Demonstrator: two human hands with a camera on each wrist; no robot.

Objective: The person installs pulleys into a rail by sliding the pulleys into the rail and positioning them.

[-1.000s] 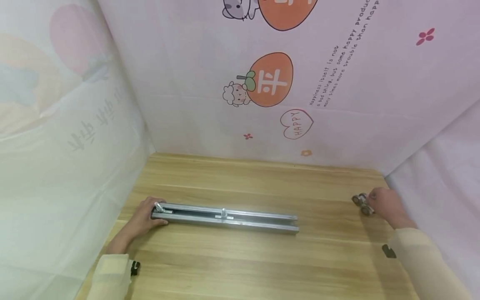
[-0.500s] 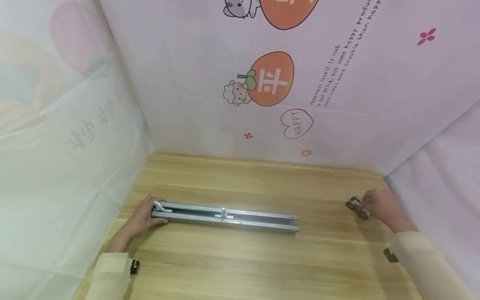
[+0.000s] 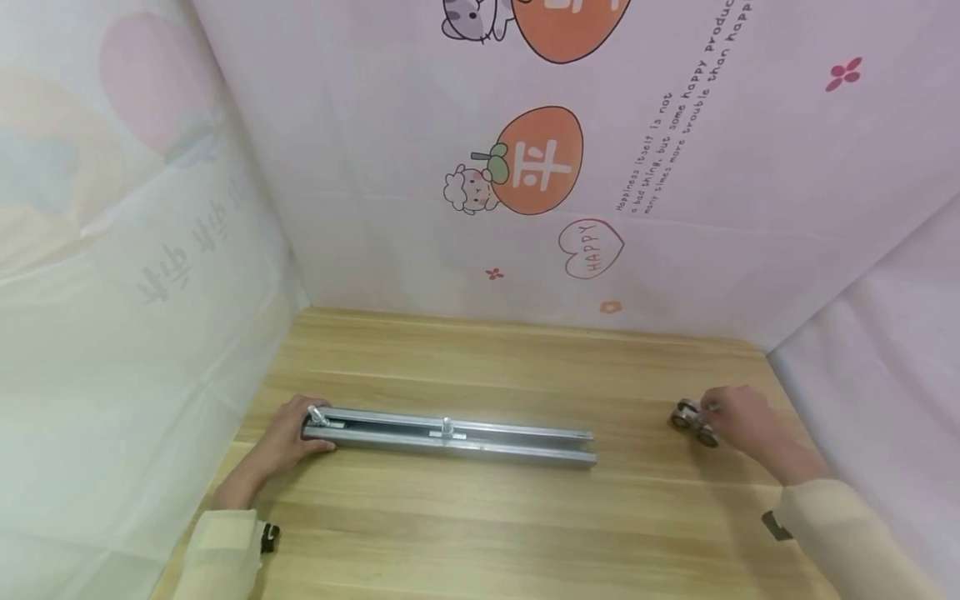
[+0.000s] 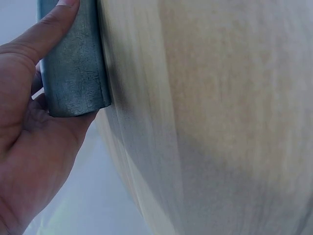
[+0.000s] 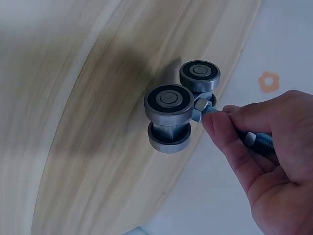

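A slotted metal rail (image 3: 517, 447) lies lengthwise on the wooden table, its open channel facing up. Two bolts stand up from the slot, one bolt (image 3: 447, 426) near the middle and another bolt (image 3: 318, 416) at the left end. My left hand (image 3: 288, 437) grips that left end, thumb on the near side and fingers round the far side; the left wrist view shows the rail's end face by the palm. At the right, my right hand (image 3: 738, 418) pinches the threaded stem of a roller trolley (image 5: 169, 105), whose bearing wheels (image 5: 199, 73) point away from the fingers.
The wooden table (image 3: 480, 533) meets a printed white cloth (image 3: 420, 242) at its back edge. More cloth (image 3: 900, 333) hangs along the right side and another sheet along the left. A dark strap piece (image 3: 777, 526) shows at the right cuff.
My right hand has carried the roller trolley leftward, toward the rail's right end. My left hand and the rail have stayed in place.
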